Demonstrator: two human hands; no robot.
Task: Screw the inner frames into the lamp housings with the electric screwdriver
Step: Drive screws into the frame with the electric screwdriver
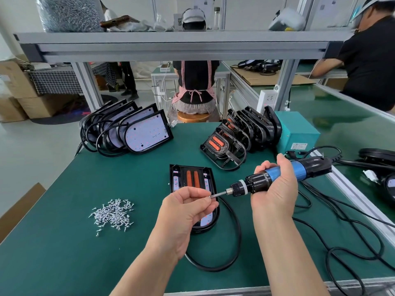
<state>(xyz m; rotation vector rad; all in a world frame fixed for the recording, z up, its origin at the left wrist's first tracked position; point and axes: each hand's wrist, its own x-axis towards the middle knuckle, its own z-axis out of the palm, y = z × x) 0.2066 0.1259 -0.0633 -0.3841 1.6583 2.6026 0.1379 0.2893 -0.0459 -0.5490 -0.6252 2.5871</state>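
A black lamp housing (188,178) with an inner frame and two orange strips lies flat at the middle of the green table. Above it my right hand (274,189) grips the blue-and-black electric screwdriver (277,176), held nearly level with its bit pointing left. My left hand (188,208) pinches a small screw (210,196) against the bit's tip. The housing's near end is hidden under my left hand. A loose pile of silver screws (113,213) lies on the table to the left.
Leaning lamp housings (147,131) with white LED boards and coiled cables stand at the back left. A row of black inner frames (239,133) leans against a teal box (297,131) at the back right. Black cords (342,221) trail across the right side. People work behind.
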